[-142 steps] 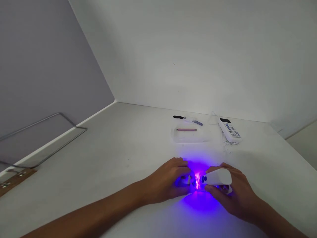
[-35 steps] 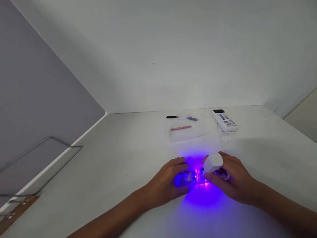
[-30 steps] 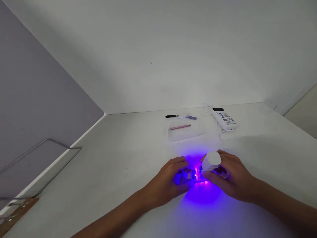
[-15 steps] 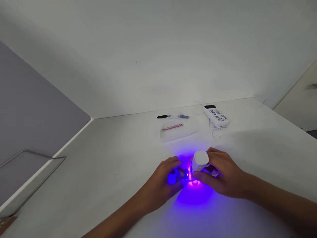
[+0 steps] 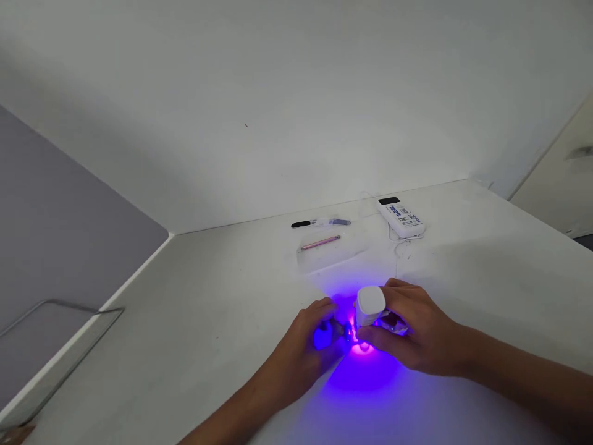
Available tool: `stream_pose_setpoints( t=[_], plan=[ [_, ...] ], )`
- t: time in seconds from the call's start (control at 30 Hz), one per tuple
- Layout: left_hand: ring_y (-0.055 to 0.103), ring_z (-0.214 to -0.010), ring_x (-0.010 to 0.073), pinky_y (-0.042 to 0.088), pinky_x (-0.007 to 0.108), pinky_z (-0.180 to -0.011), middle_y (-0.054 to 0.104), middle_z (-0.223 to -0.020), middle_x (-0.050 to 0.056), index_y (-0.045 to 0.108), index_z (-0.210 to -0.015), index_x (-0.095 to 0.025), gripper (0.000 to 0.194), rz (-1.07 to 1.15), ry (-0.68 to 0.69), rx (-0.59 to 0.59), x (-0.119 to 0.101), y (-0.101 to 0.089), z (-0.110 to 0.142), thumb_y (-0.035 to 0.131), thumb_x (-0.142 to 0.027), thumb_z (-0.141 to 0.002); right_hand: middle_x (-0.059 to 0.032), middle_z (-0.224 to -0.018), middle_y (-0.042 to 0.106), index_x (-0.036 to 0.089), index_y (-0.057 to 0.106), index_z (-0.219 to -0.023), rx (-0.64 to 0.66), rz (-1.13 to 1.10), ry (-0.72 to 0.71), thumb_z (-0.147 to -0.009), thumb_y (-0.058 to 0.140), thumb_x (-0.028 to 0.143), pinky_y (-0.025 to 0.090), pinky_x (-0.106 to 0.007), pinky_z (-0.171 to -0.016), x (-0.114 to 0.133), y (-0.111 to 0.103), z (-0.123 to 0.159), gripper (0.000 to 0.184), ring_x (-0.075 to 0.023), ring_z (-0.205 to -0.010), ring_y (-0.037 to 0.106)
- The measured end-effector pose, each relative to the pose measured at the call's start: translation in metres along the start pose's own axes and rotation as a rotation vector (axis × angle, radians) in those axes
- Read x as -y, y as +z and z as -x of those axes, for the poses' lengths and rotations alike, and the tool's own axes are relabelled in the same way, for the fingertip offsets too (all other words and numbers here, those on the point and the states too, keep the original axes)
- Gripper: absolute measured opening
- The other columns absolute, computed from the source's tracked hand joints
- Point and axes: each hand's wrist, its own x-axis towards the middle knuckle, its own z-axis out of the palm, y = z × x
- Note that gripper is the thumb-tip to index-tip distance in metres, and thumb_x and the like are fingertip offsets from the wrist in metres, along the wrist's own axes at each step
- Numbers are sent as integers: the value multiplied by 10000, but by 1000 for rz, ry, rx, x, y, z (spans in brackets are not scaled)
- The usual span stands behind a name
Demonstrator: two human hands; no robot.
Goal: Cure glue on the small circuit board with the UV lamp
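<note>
My right hand (image 5: pixel 417 330) is closed round a small white UV lamp (image 5: pixel 371 301) that stands upright, a rounded square end on top. Violet light spreads from its underside over the white tabletop. Under the right palm shows a crinkled, shiny piece (image 5: pixel 393 322), partly hidden by the fingers. My left hand (image 5: pixel 308 340) is to the left of the lamp, thumb and fingers curled together close to the brightest spot. Something small seems to be at its fingertips, but glare and the fingers hide what it is.
A pink pen (image 5: pixel 320 243) lies on a clear plastic sheet (image 5: pixel 331 262) farther back. Behind it is a black-ended pen-like item (image 5: pixel 303 224). A white device with blue print (image 5: pixel 403 220) and a thin cable is at the back right, near the wall (image 5: pixel 296 111).
The view has shifted slightly. The shiny piece under my right palm shows more now. Both hands stay at the lamp with little movement.
</note>
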Motion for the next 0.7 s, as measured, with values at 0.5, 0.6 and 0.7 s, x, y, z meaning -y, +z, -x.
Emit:
stream_pose_setpoints(
  t=[0.5,0.6,0.7],
  plan=[
    [536,-758,177,420,293,-696,615,-841,5,608,-835,-203,21,44,-34,-13,0,1,2,594,-218,-832,34,-627,603,202,596,-814,-17,-30,-7,-1090,401,526,413,-261,-615,2,1,-1,468,-115,-546,512],
    [541,-770,182,416,294,-700,615,-838,3,629,-874,-213,74,9,-38,-30,1,2,4,574,-199,-825,34,-628,606,204,592,-809,-23,-23,-9,-1089,408,520,412,-260,-607,1,1,-1,460,-113,-539,506],
    [544,-767,186,415,294,-694,616,-832,1,637,-905,-222,101,-21,-34,-45,3,3,4,573,-206,-828,34,-634,610,203,583,-810,-37,-14,-10,-1086,425,507,409,-259,-604,1,2,0,441,-113,-540,507]
  ],
)
